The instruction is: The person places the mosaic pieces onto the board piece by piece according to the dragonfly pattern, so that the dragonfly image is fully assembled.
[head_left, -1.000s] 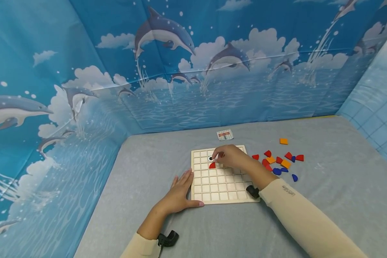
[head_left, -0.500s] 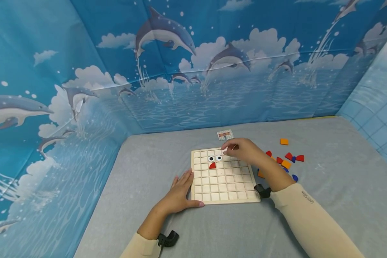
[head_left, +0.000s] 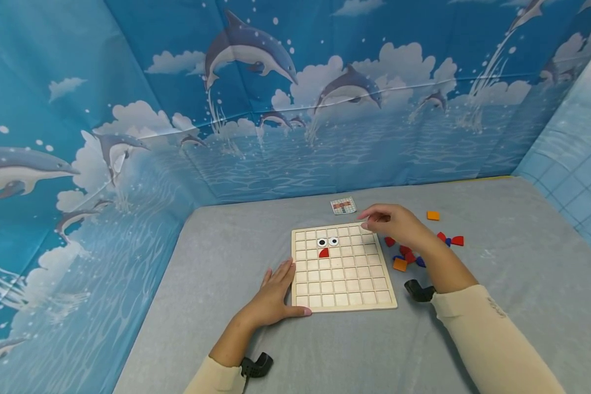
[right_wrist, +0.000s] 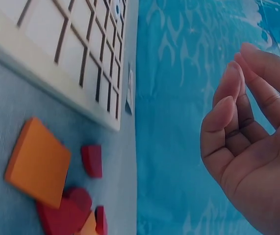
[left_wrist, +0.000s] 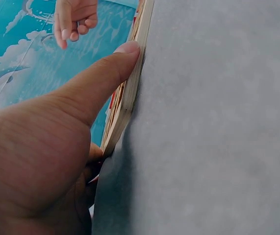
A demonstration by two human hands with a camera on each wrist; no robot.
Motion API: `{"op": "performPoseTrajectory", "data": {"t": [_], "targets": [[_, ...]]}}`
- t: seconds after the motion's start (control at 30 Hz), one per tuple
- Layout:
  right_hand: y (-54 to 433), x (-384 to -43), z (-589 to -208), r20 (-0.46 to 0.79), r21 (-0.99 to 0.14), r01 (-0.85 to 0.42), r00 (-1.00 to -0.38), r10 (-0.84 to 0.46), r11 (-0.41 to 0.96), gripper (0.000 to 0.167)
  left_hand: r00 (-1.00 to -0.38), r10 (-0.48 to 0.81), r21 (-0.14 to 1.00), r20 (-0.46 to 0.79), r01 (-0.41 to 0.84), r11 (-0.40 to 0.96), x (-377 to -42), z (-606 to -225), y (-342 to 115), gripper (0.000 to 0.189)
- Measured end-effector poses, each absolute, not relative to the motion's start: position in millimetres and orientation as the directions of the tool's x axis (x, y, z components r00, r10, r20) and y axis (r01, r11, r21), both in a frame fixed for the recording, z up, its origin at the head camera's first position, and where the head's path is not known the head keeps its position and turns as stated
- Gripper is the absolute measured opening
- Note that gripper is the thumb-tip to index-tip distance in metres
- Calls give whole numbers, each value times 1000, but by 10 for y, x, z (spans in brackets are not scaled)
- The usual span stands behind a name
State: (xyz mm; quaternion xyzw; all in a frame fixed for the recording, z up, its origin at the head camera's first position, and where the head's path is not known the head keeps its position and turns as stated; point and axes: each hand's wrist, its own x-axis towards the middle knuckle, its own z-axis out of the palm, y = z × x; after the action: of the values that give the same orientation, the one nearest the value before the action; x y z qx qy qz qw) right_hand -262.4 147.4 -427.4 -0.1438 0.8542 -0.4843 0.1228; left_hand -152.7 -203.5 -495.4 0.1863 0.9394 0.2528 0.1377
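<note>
A pale wooden grid board [head_left: 345, 284] lies flat on the grey cloth. Two eye tiles [head_left: 333, 241], white with black dots, sit side by side in its upper cells, and a red quarter-round piece [head_left: 323, 253] sits just below them. My left hand [head_left: 271, 295] rests at the board's near left corner, fingers along the left side and thumb on the near edge. Above the far right corner hovers my right hand [head_left: 396, 221]; in the right wrist view its loosely bent fingers [right_wrist: 223, 115] hold nothing.
Right of the board lie several loose pieces: an orange square [head_left: 400, 265], red pieces [head_left: 406, 254] and blue ones [head_left: 421, 262], partly hidden by the right arm. Another orange square [head_left: 433, 215] lies farther back. A small patterned card [head_left: 343, 206] lies behind the board. A dolphin-print curtain [head_left: 295, 109] hangs behind.
My right hand has let go of the second eye tile beside the first and moved right, away from the grid. The left hand stays in place.
</note>
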Motion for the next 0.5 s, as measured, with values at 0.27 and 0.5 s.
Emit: {"op": "performPoseTrajectory", "data": {"t": [0.27,0.5], "targets": [[1649,-2633,-4348,-113,-852,-78,-938,-327,518,35,-892,422,517,-162,288,806,-1538,-4969,-2042,118],[1775,-2654,-4481,-191,-814,-14,-938,-289,581,38,-891,421,517,-167,285,807,-1538,-4967,-2043,119]]}}
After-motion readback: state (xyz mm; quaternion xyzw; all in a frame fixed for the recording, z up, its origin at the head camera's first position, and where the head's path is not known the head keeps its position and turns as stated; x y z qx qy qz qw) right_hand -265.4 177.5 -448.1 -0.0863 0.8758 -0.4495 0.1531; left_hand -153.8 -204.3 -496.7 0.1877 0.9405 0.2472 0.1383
